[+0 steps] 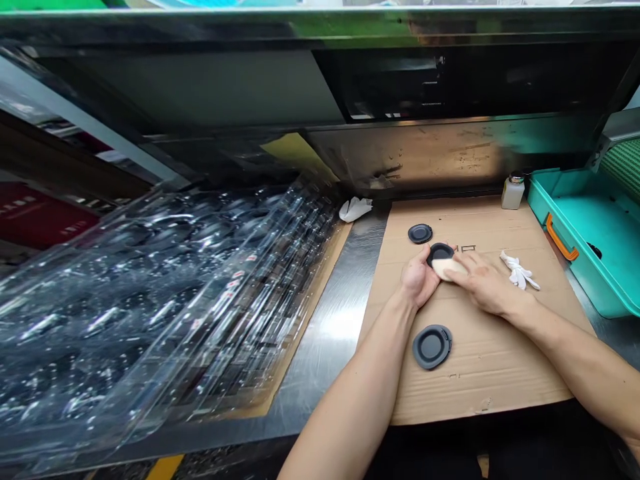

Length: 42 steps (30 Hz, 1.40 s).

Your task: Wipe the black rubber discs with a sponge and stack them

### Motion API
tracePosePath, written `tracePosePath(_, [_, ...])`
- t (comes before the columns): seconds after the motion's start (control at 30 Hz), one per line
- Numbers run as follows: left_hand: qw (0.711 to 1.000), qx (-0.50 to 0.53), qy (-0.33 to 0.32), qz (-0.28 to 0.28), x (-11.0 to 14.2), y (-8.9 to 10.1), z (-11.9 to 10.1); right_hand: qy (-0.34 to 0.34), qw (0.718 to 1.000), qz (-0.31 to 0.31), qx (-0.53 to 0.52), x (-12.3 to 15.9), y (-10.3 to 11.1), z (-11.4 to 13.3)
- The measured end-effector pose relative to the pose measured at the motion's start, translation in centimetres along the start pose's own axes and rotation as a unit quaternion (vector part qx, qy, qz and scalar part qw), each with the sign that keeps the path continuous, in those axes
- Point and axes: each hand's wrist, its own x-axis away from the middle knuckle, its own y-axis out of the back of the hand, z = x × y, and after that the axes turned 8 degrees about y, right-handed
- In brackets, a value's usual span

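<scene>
Small round black cap [440, 253], held just above the cardboard, tipped a little, open side up. Soft cream pad [449, 268] pressed on its near edge, covering part of it.

Clear plastic trays [150, 300] (stacked), teal case [590, 233], small bottle [512, 192], white cloth [519, 270].

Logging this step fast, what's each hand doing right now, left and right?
Left hand: closed on the black round part, steadying it.
Right hand: pressing a pale pad onto that part; grip on the pad cannot be told.
</scene>
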Motion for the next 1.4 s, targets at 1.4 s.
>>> tracePosePath(1.4, [0.992,-0.103,-0.038,-0.066,2.1,-1.8,-0.5,-0.217,0.931,-0.220,-0.196,0.5,-0.4,-2.9])
